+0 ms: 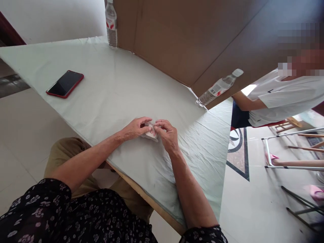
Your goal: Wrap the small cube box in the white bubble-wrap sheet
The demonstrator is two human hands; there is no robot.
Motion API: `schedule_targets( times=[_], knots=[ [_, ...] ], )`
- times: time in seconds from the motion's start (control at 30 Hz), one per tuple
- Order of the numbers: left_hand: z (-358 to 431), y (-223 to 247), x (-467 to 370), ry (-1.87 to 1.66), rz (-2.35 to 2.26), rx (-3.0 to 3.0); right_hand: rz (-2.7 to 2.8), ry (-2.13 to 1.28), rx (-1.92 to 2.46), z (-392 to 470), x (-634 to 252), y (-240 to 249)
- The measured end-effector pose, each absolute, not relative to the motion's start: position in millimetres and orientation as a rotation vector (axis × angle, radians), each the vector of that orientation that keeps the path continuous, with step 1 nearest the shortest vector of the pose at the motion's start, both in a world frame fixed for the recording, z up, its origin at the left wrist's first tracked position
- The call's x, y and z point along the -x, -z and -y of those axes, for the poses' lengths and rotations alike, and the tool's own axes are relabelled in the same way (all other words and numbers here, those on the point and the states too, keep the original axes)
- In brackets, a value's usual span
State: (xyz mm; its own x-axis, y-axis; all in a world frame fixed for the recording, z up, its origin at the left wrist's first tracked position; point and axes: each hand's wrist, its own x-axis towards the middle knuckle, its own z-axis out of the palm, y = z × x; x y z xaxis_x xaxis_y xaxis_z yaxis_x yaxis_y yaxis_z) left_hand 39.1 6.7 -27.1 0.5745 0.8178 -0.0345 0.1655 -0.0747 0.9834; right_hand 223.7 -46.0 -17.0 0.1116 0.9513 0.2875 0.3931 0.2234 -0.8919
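Note:
Between my two hands, low over the pale cloth of the table, is a small white packet (152, 134) with reddish print and what looks like clear wrapping. My left hand (135, 129) grips its left side with thumb and fingers. From the right, my right hand (167, 133) pinches its upper edge, the thumb and fingertips close to those of the left. The fingers cover part of the packet, and its exact kind does not show.
A phone (65, 83) in a red case lies at the left. A tall brown cardboard panel (172, 40) stands across the table, with a water bottle (111, 25) at its far end and another bottle (219, 88) at its right. Beyond it sits a person in a white shirt (286, 98).

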Motion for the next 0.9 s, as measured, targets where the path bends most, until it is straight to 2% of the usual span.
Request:
schedule_targets(
  times=[0.23, 0.3, 0.63, 0.9],
  knots=[
    [-5, 29, -40, -0.713, -0.902, -1.816, 1.889, -0.012, 1.332, 69, -227, 29],
    [-5, 29, -40, -0.740, -0.915, -1.882, 1.942, 0.041, 1.300, 74, -227, 31],
    [-4, 28, -38, -0.740, -0.885, -1.707, 1.584, -0.624, 1.337, 67, -242, 44],
    [-5, 23, -32, -0.793, -0.867, -1.504, 1.718, -0.660, 1.370, 65, -235, 47]
  ],
)
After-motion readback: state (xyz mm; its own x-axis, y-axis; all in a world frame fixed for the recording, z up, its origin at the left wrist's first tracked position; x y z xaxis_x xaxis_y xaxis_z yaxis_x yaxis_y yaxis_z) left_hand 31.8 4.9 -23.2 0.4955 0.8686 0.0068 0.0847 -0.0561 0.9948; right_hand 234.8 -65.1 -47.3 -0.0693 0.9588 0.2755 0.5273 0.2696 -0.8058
